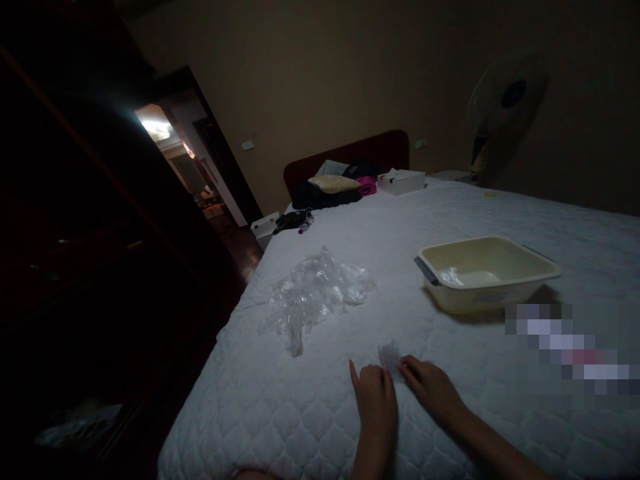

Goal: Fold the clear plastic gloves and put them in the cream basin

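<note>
Both my hands rest on the white quilted mattress (310, 407) near its front edge. My left hand (376, 395) and my right hand (431, 387) meet at a small piece of clear plastic (389, 353), with their fingertips pinched on it. A pile of crumpled clear plastic bags (315, 293) lies a little farther away to the left. To the right stands a cream rectangular basin (487, 273) with a bit of clear plastic inside.
Pillows and dark and pink clothes (334, 187) and a white box (401, 181) lie by the red headboard. A fan (505, 107) stands at the back right. The dark floor drops off left of the bed, and a lit doorway (165, 133) shows beyond.
</note>
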Demonstrator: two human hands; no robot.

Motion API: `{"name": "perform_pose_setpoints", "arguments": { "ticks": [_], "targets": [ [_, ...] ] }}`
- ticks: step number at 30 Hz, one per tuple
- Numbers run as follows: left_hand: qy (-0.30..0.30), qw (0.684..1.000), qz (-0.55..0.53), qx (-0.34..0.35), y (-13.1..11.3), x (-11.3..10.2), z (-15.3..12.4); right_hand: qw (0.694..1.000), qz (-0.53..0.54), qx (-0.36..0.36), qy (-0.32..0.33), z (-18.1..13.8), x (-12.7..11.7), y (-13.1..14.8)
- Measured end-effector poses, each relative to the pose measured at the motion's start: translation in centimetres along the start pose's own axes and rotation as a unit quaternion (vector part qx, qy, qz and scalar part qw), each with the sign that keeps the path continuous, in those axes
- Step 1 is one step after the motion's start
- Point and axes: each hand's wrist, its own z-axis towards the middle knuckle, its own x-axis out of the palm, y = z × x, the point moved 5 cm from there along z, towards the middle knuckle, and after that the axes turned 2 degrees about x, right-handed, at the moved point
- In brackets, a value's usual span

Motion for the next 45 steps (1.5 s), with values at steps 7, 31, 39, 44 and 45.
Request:
{"name": "perform_pose_setpoints", "arguments": {
  "ticks": [7, 31, 39, 44, 45],
  "targets": [
    [-0.022, 0.999, -0.021, -0.020, 0.4, -0.1, 0.1, 0.998, 0.044, 0.029, -0.030, 0.4, 0.1, 0.2],
    [-0.011, 0.996, 0.081, 0.044, 0.9, 1.5, -0.1, 0.963, -0.071, -0.212, -0.151, -1.3, -0.5, 1.4],
    [-0.012, 0.996, 0.082, 0.032, 1.2, 1.2, -0.3, 0.962, -0.091, -0.243, -0.086, -1.0, 1.5, 0.7],
    [-0.032, 0.984, 0.133, 0.116, 0.6, 1.3, -0.4, 0.965, -0.109, -0.231, -0.061, -0.9, 2.6, -0.4],
    [-0.023, 0.980, 0.143, 0.137, 0.4, 1.5, -0.4, 0.964, -0.117, -0.232, -0.056, -0.9, 2.7, -0.5]
  ]
}}
